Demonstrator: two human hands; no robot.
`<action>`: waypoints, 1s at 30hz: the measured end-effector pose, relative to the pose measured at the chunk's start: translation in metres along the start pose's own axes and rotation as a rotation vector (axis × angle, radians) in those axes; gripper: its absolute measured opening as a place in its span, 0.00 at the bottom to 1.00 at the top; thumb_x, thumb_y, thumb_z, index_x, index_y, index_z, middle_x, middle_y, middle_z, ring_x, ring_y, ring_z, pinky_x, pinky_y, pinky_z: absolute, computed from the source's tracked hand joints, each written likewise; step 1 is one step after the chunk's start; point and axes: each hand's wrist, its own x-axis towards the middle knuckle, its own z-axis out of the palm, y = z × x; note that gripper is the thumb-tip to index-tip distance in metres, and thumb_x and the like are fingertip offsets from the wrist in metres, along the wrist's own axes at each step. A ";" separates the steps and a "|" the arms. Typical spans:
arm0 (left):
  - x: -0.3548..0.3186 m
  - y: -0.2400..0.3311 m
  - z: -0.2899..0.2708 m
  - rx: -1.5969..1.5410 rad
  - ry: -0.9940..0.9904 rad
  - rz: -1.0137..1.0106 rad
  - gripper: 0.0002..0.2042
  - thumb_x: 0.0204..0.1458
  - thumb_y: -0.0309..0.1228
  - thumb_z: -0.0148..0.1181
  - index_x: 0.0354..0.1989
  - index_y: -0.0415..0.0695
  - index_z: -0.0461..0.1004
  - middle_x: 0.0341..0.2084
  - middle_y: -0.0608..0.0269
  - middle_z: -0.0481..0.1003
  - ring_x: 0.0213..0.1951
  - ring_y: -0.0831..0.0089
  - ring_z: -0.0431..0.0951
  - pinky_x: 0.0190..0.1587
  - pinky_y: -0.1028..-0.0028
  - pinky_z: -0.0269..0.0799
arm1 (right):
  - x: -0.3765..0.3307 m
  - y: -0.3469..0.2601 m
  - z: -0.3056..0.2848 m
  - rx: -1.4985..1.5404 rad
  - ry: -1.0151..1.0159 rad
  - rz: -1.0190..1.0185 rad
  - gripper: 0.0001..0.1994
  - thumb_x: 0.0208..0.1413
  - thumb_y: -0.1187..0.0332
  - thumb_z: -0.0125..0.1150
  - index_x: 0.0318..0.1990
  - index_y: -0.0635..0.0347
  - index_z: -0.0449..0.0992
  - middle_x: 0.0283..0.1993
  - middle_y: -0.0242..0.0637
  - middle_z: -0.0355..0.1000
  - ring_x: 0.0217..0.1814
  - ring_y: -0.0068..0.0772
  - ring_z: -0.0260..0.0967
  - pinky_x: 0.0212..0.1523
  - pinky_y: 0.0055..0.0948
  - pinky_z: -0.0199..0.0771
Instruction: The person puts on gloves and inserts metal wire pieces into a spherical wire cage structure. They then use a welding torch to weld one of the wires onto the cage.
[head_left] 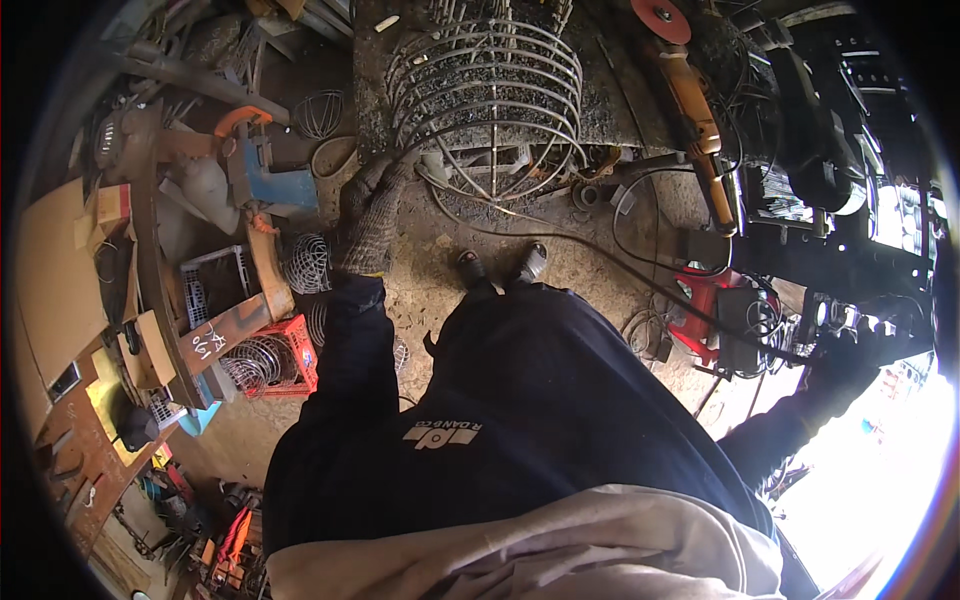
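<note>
Steel-wire fan guard [490,100] lay on the welding surface [610,100] ahead of our shoes. Our gloved left hand [372,205] reached to its lower-left rim, grip closed on the wire there. Right hand [850,355], dark glove, was out by the red welder [705,310] w/ cables; grip couldn't be told. Orange angle grinder [695,110] lay just beside the guard.

A wire guard [487,105] lay on the tabletop [620,100], with an angle grinder [695,110] to its right. The left hand [368,215] touched the guard's left edge; crates [265,355] stood lower left.
</note>
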 end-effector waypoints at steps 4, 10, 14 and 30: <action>-0.003 0.000 -0.002 -0.018 0.010 -0.051 0.15 0.61 0.35 0.56 0.50 0.40 0.77 0.43 0.63 0.78 0.45 0.76 0.74 0.50 0.75 0.68 | -0.016 -0.043 -0.031 0.022 0.067 -0.106 0.20 0.63 0.69 0.48 0.61 0.67 0.65 0.56 0.49 0.69 0.52 0.36 0.71 0.49 0.33 0.75; 0.000 -0.002 0.003 0.032 0.060 -0.109 0.15 0.60 0.36 0.57 0.49 0.39 0.77 0.39 0.63 0.79 0.42 0.77 0.75 0.48 0.75 0.69 | -0.045 -0.084 -0.041 0.214 0.206 -0.229 0.22 0.61 0.69 0.51 0.62 0.66 0.63 0.56 0.48 0.68 0.52 0.37 0.71 0.49 0.35 0.75; 0.000 0.003 0.005 0.056 0.104 -0.153 0.15 0.61 0.36 0.57 0.49 0.39 0.78 0.39 0.64 0.79 0.42 0.77 0.75 0.48 0.76 0.69 | -0.071 -0.111 -0.015 0.320 0.234 -0.328 0.23 0.59 0.69 0.53 0.62 0.66 0.63 0.56 0.48 0.68 0.52 0.38 0.71 0.49 0.36 0.75; -0.001 -0.001 0.003 0.012 0.024 -0.006 0.16 0.61 0.37 0.57 0.50 0.38 0.77 0.41 0.63 0.80 0.43 0.77 0.77 0.47 0.76 0.70 | -0.089 -0.177 0.008 0.254 0.295 -0.602 0.30 0.53 0.69 0.60 0.63 0.64 0.59 0.56 0.47 0.66 0.51 0.41 0.70 0.50 0.40 0.76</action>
